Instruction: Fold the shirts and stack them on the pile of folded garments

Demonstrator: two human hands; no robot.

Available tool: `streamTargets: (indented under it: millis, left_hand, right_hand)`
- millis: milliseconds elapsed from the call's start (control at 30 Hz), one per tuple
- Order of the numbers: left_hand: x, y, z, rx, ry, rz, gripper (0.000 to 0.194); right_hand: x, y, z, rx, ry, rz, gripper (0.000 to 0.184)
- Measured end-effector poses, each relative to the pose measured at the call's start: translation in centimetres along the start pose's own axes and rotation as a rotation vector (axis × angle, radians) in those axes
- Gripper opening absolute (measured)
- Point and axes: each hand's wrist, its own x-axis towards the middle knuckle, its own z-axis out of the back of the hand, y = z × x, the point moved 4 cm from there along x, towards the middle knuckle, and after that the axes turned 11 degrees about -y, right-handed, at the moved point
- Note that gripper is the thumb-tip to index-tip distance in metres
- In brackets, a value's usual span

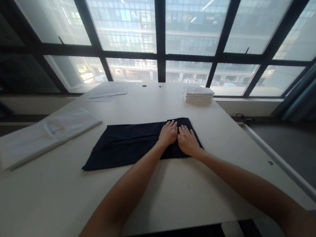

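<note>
hands: our left hand and right hand flat, fingers spread, holding nothing
cloth: dark cloth mid-frame, we press its right end

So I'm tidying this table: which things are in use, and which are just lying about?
In use: dark cloth, pressed flat under left hand and right hand.

Lying about: white cloth, folded white stack, papers.

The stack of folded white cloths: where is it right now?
In the head view, the stack of folded white cloths sits at the table's far right edge, near the window, beyond the dark cloth.
</note>
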Motion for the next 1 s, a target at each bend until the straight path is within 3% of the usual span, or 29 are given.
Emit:
streamTargets:
  millis: [100, 233, 467, 733, 867, 1000]
  left_hand:
    - [0.0, 0.0, 0.0, 0.039, -0.008, 0.073, 0.056]
    - [0.2, 0.4, 0.5, 0.062, 0.038, 0.137, 0.058]
    - [-1.1, 5.3, 2.7, 0.124, 0.101, 0.268, 0.066]
    - [-7.6, 13.8, 8.0, 0.255, 0.199, 0.364, 0.068]
    - [-12.1, 18.4, 11.5, 0.369, 0.157, 0.442, 0.065]
    - [-14.9, 21.3, 14.3, 0.437, 0.089, 0.527, 0.059]
  right_hand:
    - [-2.2, 1.1, 0.4, -0.016, -0.006, 0.006, 0.064]
    - [-2.9, 1.5, 0.9, -0.019, 0.002, 0.017, 0.068]
    - [-3.0, 1.6, 1.1, -0.001, 0.028, 0.029, 0.062]
    - [-3.2, 1.5, 0.7, 0.031, 0.011, 0.037, 0.062]
    - [-3.2, 1.4, 0.4, 0.047, 0.002, 0.045, 0.062]
    - [-3.2, 1.3, 0.1, 0.022, 0.018, 0.046, 0.063]
